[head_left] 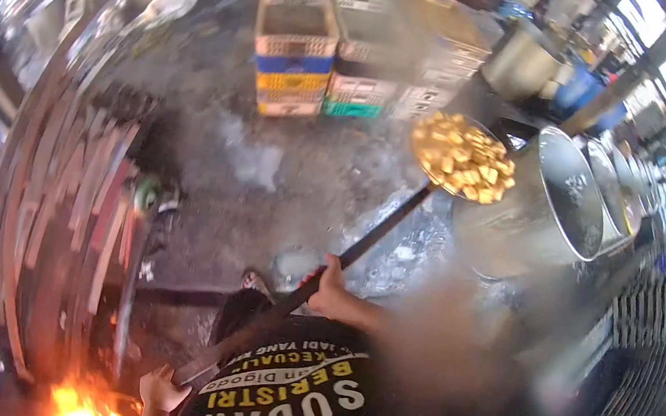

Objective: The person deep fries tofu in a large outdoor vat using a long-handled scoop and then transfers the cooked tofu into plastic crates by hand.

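Observation:
Both my hands are on the long dark handle [383,228] of a big skimmer, which slants from my lower left to the upper right. My left hand [162,392] is closed round the near end, close to a fire. Farther up, my right hand [330,288] grips the handle in front of my black printed shirt [292,388]. At the far end, the skimmer's round pan is heaped with golden fried cubes [466,160] that look like tofu. The pan is held up beside a large metal pot [571,197], outside its rim.
Orange flames [84,409] burn at the lower left, beside long wooden planks [70,206]. Stacked plastic crates [294,50] stand ahead on the dark, wet floor [215,169]. More pots, a big metal drum [524,62] and a blue barrel [580,93] are at the right. Blurs hide parts of the view.

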